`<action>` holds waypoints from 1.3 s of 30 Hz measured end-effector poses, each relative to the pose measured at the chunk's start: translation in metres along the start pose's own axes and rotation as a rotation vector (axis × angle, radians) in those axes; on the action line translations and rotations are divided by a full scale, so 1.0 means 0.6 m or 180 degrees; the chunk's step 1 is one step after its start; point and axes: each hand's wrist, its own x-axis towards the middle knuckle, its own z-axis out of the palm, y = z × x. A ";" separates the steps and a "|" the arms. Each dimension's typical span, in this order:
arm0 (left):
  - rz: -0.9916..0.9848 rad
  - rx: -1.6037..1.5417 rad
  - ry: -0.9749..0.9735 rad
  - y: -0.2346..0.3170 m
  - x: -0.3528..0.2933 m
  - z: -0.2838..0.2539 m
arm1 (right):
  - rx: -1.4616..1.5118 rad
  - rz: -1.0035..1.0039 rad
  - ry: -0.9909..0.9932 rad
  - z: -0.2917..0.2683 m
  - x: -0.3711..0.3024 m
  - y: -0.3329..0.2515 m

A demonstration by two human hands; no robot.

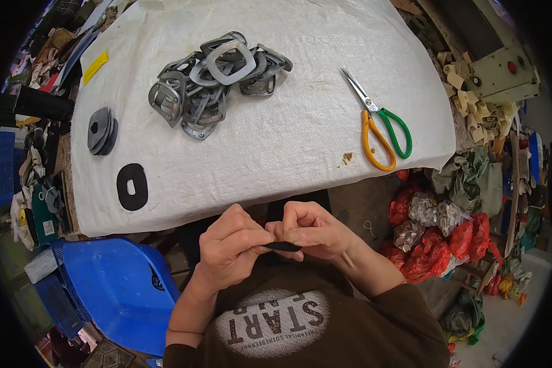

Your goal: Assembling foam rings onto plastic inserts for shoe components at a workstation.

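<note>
A small dark flat piece [283, 246] is pinched between my two hands, close in front of my shirt and just off the table's near edge; its full shape is hidden by my fingers. My left hand [234, 245] grips its left end with thumb and bent fingers. At the other end, my right hand [313, 232] holds it the same way. Nearest on the white-covered table [276, 147] lies a black rounded-square ring [132, 186] with a slot in its middle. Beyond it stands a short stack of dark grey flat rings [102, 131].
A heap of grey rounded-square frames [211, 80] lies far on the table. Scissors [377, 126] with orange and green handles rest at the right, a yellow strip [95, 67] far left. A blue plastic tub [116, 288] stands at lower left, red plastic bags [432, 251] at right.
</note>
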 end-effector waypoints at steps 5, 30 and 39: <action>-0.0210 0.0181 0.0089 0.004 0.002 -0.007 | -0.0508 -0.0186 0.0699 0.005 -0.002 -0.007; -0.0054 0.0376 0.0456 0.010 0.002 0.010 | -0.3300 -0.1480 0.0211 0.012 0.005 -0.010; -0.0289 0.0335 0.0664 -0.003 -0.010 0.021 | -0.2081 -0.0839 0.0979 0.030 0.017 0.004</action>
